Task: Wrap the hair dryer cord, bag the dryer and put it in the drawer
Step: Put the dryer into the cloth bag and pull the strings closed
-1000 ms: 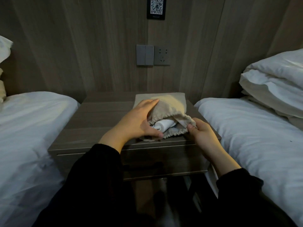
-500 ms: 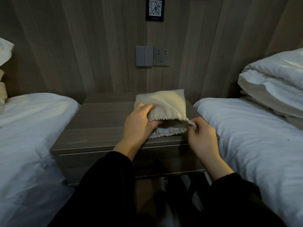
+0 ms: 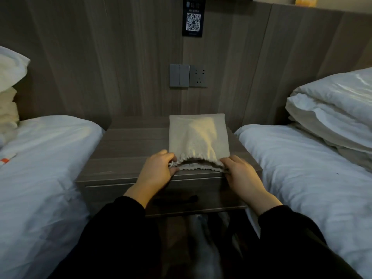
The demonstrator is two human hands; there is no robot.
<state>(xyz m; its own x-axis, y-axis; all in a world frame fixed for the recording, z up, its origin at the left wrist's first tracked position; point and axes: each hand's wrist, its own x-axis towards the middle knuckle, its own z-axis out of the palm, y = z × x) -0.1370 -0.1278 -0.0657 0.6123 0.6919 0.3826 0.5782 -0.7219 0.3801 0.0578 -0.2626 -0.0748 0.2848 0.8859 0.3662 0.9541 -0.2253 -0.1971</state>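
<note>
**Other:** What shifted just now?

**Me:** My left hand (image 3: 159,170) came off the top of the bag (image 3: 198,135) and moved to the left end of its mouth. The white hair dryer that showed there is now hidden inside.

**Other:** And your grip?

**Me:** Both hands pinch the gathered rim, my right hand (image 3: 239,174) at the right end.

**Other:** How far along?

**Me:** Bagged, I'd judge, though I can't see the cord. Cinching the mouth is left, then the drawer (image 3: 112,195), which is closed.

**Other:** Where is all this?

**Me:** On a wood nightstand (image 3: 130,150) between two white beds (image 3: 50,158), with switches (image 3: 179,75) and a socket (image 3: 198,75) on the panelled wall (image 3: 100,67).
</note>
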